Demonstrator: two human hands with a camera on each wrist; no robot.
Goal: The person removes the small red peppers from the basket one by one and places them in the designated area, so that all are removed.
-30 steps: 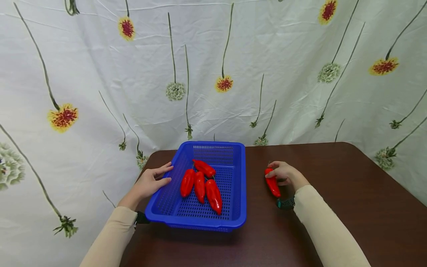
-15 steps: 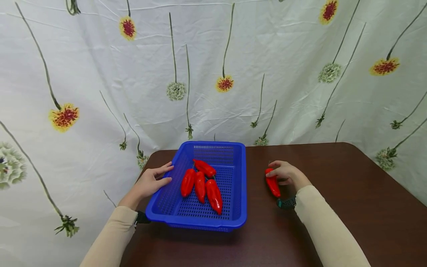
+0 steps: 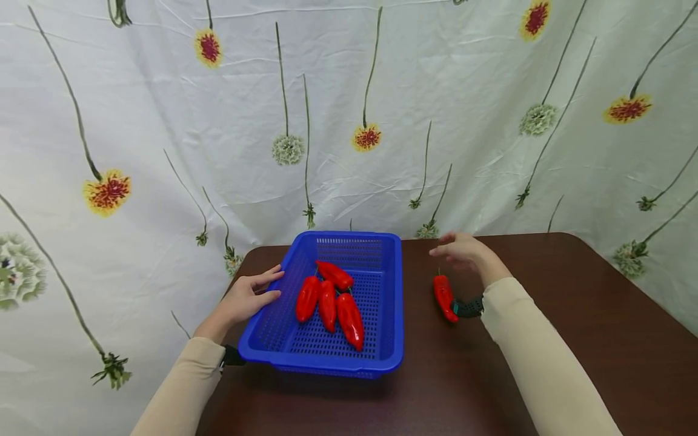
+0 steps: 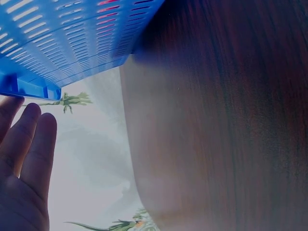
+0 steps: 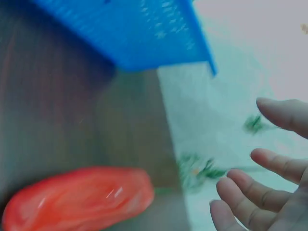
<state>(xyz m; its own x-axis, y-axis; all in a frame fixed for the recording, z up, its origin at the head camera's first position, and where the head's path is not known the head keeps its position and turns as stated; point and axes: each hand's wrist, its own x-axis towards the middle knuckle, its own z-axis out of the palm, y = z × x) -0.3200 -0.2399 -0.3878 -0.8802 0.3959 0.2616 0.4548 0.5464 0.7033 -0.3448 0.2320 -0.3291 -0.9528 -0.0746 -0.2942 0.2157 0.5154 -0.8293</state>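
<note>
A blue plastic basket with slotted walls holds several glossy red peppers. My left hand rests at its left rim, fingers extended; in the left wrist view the fingertips are right at the rim's underside. One more red pepper lies on the table to the right of the basket, its thin green stem pointing away from me. Above and beyond that pepper is my right hand, fingers spread and holding nothing. The right wrist view shows the pepper apart from the fingers.
The dark brown wooden table has a rounded far right corner. Behind it hangs a white cloth printed with flowers. A dark band on my right wrist overlaps the loose pepper in the head view.
My right hand has let go of the loose pepper and lifted up and away from it. That pepper stays on the table. The left hand and basket have not moved.
</note>
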